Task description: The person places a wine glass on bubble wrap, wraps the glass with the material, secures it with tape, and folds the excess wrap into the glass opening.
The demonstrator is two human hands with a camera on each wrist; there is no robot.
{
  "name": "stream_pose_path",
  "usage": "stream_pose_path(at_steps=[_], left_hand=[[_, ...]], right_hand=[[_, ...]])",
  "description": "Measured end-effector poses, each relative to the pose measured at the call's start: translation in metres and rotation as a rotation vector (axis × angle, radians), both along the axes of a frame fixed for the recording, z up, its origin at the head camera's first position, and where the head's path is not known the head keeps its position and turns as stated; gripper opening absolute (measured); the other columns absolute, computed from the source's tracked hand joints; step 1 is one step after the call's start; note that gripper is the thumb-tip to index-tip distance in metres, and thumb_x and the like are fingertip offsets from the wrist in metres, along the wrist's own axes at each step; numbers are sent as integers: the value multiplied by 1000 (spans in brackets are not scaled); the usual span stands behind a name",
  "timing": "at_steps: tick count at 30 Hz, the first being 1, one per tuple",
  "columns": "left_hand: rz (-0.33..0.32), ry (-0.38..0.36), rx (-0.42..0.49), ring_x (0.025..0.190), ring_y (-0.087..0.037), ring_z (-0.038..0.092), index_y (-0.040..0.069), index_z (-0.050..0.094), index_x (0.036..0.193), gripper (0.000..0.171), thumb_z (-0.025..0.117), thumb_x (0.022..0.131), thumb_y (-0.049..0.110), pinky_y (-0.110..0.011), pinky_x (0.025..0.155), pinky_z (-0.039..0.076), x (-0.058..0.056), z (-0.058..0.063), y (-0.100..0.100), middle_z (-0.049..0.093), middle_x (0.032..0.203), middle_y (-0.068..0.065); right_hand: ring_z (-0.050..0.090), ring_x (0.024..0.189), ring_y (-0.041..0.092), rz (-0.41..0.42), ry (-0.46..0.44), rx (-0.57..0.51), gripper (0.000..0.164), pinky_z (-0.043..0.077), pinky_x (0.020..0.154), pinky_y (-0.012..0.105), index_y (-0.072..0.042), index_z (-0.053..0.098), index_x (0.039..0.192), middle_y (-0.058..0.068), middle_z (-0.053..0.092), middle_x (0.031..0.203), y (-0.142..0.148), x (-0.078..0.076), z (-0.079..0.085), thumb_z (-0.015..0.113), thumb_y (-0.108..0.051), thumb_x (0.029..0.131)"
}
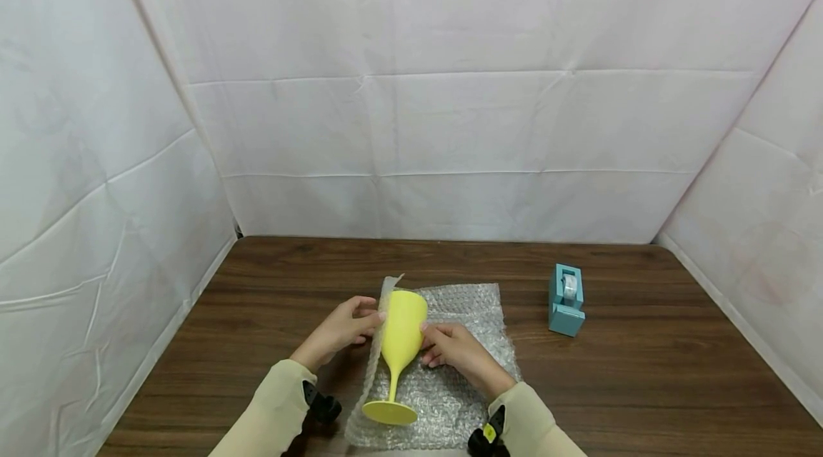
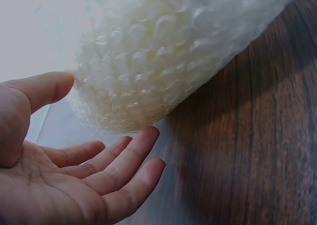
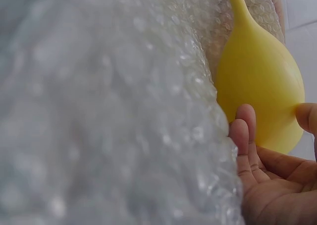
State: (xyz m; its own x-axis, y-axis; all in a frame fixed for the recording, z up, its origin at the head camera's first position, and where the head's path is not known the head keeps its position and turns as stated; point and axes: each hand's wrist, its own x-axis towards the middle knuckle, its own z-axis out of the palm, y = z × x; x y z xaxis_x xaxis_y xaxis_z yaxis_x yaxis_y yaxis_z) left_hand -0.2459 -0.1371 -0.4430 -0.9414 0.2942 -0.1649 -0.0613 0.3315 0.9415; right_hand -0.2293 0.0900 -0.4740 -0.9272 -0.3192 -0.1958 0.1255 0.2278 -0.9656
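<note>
A yellow goblet [image 1: 403, 328] lies on its side on a sheet of bubble wrap [image 1: 459, 400], its bowl away from me and its round foot near the front edge. The wrap's left edge stands turned up along the goblet. My left hand [image 1: 347, 328] is at that raised edge; in the left wrist view its thumb tip touches the bubble wrap [image 2: 148, 61], while loosely extended fingers lie at its lower end. My right hand [image 1: 453, 348] holds the goblet bowl [image 3: 262, 81] from the right, thumb against it and fingers curled beside it.
A blue tape dispenser [image 1: 566, 318] with a roll of clear tape stands on the brown wooden table [image 1: 643, 357], right of the wrap. White cloth walls [image 1: 450, 128] enclose the table at the back and both sides.
</note>
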Motion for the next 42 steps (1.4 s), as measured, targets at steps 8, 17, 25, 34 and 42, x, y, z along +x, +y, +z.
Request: stream_pose_path(at_steps=[8,17,25,34,42], left_hand=[[-11,-7,3,95,-26,59,1,37,134,64,60,86,37,-43,80,48,0,1,3,49,124,-19],[-34,-4,-18,94,-25,59,0,37,133,68,59,86,43,-42,80,48,-1,-1,6,47,126,-20],[-24,0,-34,92,-22,59,1,37,134,68,58,86,45,-42,79,48,-2,-1,10,46,127,-20],[-24,0,-42,98,-27,58,1,37,133,70,58,85,47,-45,82,47,-1,0,17,43,131,-22],[-28,13,-46,104,-28,54,5,38,132,69,59,83,49,-43,79,47,-3,-3,21,43,130,-18]], right_hand=[[59,67,15,-6,5,-13,44,51,64,29,6,60,95,12,61,84,3,0,-2,49,-37,93],[59,68,15,-1,5,-18,42,51,64,29,6,60,97,13,60,86,6,1,-1,47,-34,94],[59,69,15,-12,-13,-16,41,51,64,29,5,60,99,12,60,87,8,2,-1,46,-33,95],[60,74,15,-7,-13,-28,38,51,69,30,5,58,105,11,60,90,12,4,-2,43,-29,97],[60,78,14,13,-1,-40,37,51,72,30,6,57,106,10,59,90,14,6,0,38,-25,99]])
